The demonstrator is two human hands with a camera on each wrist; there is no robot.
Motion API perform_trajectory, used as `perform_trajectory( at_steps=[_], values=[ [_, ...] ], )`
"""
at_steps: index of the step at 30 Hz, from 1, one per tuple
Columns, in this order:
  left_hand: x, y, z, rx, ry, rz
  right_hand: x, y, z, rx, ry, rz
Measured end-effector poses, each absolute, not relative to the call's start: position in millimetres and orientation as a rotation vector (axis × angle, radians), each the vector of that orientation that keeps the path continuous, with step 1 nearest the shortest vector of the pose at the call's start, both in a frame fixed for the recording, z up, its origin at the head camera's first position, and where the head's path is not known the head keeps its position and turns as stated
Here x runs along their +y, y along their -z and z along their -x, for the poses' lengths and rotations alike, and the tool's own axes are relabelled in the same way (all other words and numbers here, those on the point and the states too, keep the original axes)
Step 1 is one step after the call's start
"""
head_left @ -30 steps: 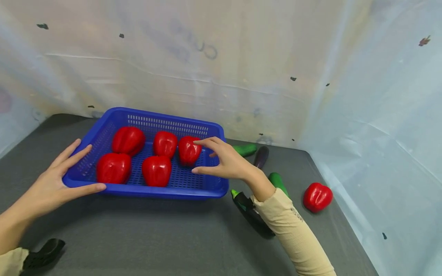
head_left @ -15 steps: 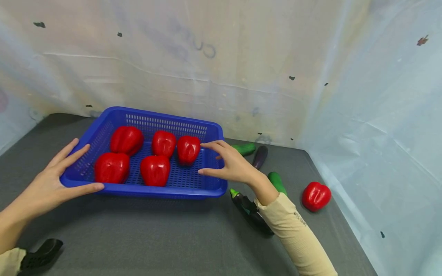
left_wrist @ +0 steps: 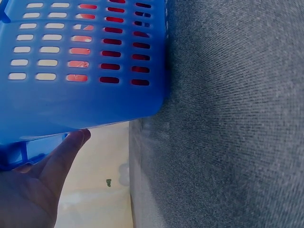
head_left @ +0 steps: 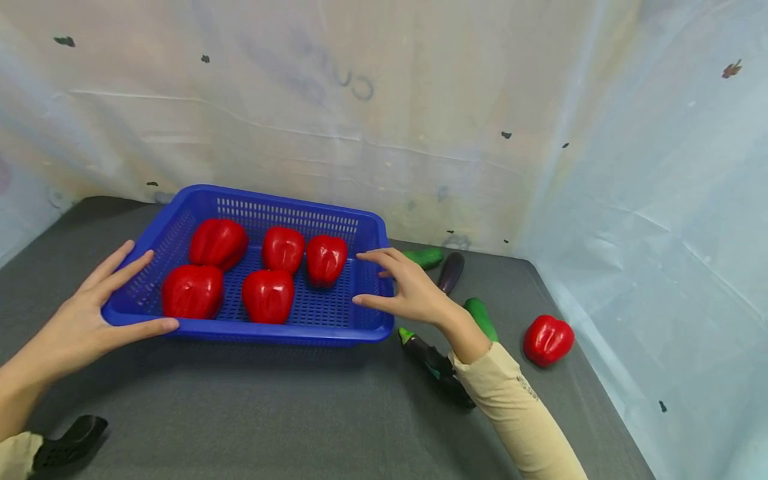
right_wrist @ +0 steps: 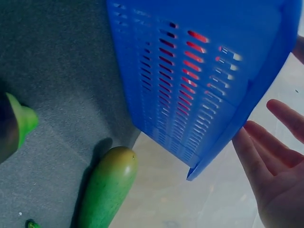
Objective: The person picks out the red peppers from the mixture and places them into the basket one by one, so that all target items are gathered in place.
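Note:
A blue perforated plastic basket (head_left: 324, 337) sits at the left of the grey table, with several shiny red bell peppers (head_left: 269, 297) inside. My left hand (head_left: 78, 333) spreads around the basket's near left corner, thumb along the front rim and straight fingers across the left rim. In the left wrist view, its fingertips show at the basket's edge. My right hand (head_left: 408, 290) is at the right rim, its fingers and thumb extended apart and no pepper between them. The right wrist view shows those fingers (right_wrist: 247, 152) right by the rim.
To the basket's right lie a cucumber (head_left: 426, 258), a slim purple eggplant (head_left: 451, 270), another cucumber (head_left: 480, 317) and a dark eggplant (head_left: 429, 357) with a green cap. One bell pepper (head_left: 548, 341) lies farther right. A plastic sheet (head_left: 420, 133) hangs behind.
My right hand has drawn back rightward, from beside the rightmost pepper in the basket to the right rim. The left hand keeps its place on the basket; the head view has shifted slightly.

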State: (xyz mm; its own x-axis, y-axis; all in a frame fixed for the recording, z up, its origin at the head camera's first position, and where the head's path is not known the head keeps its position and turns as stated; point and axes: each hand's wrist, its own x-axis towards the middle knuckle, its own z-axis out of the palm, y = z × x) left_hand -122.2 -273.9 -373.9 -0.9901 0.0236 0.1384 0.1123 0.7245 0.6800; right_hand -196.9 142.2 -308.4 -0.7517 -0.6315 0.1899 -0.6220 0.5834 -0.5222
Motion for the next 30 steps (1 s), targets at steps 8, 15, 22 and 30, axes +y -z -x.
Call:
perform_trajectory(
  at_steps=[8, 15, 22, 30],
  values=[
    [-273, 373, 121, -2.802, 1.123, 0.117, 151, 311, 193, 2.809, 0.925, 1.056],
    [-273, 373, 121, -2.810, 1.124, 0.113, 160, 313, 192, 2.851, 0.902, 1.012],
    [-274, 374, 121, -2.807, 1.123, 0.117, 170, 316, 192, 2.876, 0.896, 1.010],
    [-274, 375, 123, -2.808, 1.115, 0.110, 185, 316, 188, 2.878, 0.961, 0.970]
  ],
)
